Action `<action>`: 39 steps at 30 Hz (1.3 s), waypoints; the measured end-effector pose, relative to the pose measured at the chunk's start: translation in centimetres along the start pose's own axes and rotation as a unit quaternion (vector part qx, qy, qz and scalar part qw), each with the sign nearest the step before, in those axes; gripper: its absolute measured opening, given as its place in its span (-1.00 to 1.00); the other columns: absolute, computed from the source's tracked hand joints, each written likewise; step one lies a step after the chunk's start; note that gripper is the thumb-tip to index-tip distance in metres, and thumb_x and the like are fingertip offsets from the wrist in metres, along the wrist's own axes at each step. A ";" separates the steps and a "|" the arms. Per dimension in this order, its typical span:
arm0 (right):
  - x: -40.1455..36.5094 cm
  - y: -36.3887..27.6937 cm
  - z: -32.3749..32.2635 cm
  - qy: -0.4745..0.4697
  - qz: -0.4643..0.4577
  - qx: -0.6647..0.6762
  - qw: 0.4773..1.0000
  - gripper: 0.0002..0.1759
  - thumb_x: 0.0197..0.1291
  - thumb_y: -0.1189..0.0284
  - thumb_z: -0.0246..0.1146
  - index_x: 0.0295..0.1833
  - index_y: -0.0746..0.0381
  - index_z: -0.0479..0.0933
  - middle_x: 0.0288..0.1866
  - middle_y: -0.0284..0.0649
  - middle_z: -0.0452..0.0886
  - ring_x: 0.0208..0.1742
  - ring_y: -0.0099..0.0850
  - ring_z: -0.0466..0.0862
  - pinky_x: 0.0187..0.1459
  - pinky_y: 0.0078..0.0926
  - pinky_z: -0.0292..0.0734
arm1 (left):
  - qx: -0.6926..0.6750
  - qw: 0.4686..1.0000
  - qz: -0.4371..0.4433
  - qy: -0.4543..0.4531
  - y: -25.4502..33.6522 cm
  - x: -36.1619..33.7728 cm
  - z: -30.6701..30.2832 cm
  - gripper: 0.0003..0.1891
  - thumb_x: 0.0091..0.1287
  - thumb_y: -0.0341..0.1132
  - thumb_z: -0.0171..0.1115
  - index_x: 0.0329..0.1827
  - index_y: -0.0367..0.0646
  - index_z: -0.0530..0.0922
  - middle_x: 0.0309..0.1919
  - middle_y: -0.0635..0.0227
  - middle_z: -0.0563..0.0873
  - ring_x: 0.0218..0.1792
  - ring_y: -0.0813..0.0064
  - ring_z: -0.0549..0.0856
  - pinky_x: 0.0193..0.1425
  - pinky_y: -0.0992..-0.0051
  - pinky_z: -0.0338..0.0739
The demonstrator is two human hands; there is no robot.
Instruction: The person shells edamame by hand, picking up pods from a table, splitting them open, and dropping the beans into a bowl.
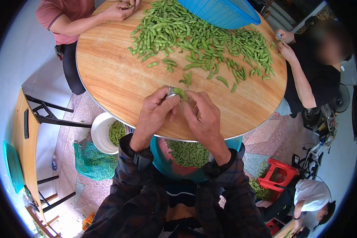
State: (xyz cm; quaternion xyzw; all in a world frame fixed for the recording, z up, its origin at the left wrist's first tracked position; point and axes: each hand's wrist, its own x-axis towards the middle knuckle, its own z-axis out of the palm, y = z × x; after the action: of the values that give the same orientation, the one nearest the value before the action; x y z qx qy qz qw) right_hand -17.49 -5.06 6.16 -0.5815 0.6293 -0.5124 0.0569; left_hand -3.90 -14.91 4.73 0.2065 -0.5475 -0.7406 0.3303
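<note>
My left hand [154,113] and my right hand [202,115] meet over the near edge of a round wooden table [115,75]. Together they pinch one green bean pod [181,93]. A small metal piece [171,92] sits on my left thumb, against the pod. A large heap of green pods [202,37] covers the far half of the table. Below my wrists, a teal basin [174,166] holds shelled or trimmed pods [188,152].
A blue basket [222,12] tilts over the heap at the far edge. Two other people sit at the table, at the far left [73,20] and right [305,75], each handling pods. A white bucket [103,133] with pods stands below left. A red stool [279,174] stands right.
</note>
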 end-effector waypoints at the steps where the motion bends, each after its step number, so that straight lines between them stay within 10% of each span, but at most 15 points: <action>1: 0.0 -0.2 0.0 0.001 0.006 0.002 1.000 -0.66 0.23 0.65 0.37 0.13 0.34 0.56 -0.24 -0.10 0.60 -0.41 -0.27 0.65 -0.38 -0.39 0.54 | 0.000 1.000 0.000 0.000 -0.1 0.0 0.0 -0.88 0.57 -0.38 0.19 -0.08 -0.25 0.61 -0.48 0.48 0.59 -0.48 0.71 0.52 -0.40 0.64 0.42; 12: -1.0 -0.1 -0.4 0.017 -0.029 -0.005 0.999 -0.70 0.42 0.61 0.23 0.23 0.40 0.54 -0.19 -0.03 0.64 -0.32 -0.26 0.69 -0.27 -0.38 0.59 | -0.010 1.000 -0.008 -0.023 0.0 -0.7 0.2 -0.89 0.55 -0.41 0.22 -0.05 -0.27 0.62 -0.45 0.47 0.62 -0.46 0.71 0.57 -0.39 0.63 0.48; 14: -1.3 -0.8 -0.8 -0.033 0.125 0.122 0.984 -0.71 0.51 0.55 0.16 0.25 0.41 0.52 -0.18 -0.08 0.66 -0.28 -0.31 0.70 -0.25 -0.40 0.61 | -0.010 1.000 -0.012 -0.027 0.3 -0.8 0.2 -0.90 0.55 -0.41 0.22 -0.04 -0.27 0.62 -0.44 0.47 0.63 -0.46 0.71 0.57 -0.39 0.63 0.49; 18: -1.7 -0.9 -1.3 -0.043 0.148 0.159 0.975 -0.69 0.56 0.51 0.11 0.28 0.41 0.51 -0.18 -0.12 0.67 -0.25 -0.36 0.69 -0.22 -0.42 0.61 | -0.006 0.999 -0.019 -0.025 0.9 -1.2 0.4 -0.87 0.53 -0.41 0.22 -0.03 -0.30 0.63 -0.42 0.42 0.66 -0.41 0.64 0.61 -0.37 0.60 0.52; 39: -1.5 -2.1 -3.0 -0.076 -0.017 0.003 0.997 -0.59 0.32 0.65 0.22 0.29 0.41 0.53 -0.21 -0.01 0.58 -0.26 -0.07 0.65 -0.21 -0.22 0.58 | 0.003 0.998 -0.012 -0.059 0.7 -2.0 0.3 -0.94 0.53 -0.45 0.24 -0.09 -0.27 0.60 -0.45 0.47 0.60 -0.46 0.71 0.57 -0.42 0.63 0.48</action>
State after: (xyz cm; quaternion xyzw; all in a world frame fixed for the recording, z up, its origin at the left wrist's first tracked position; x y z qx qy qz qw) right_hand -17.62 -1.69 8.28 -0.6295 0.6113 -0.4696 0.0974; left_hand -2.54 -13.44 5.39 0.1695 -0.5658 -0.7538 0.2880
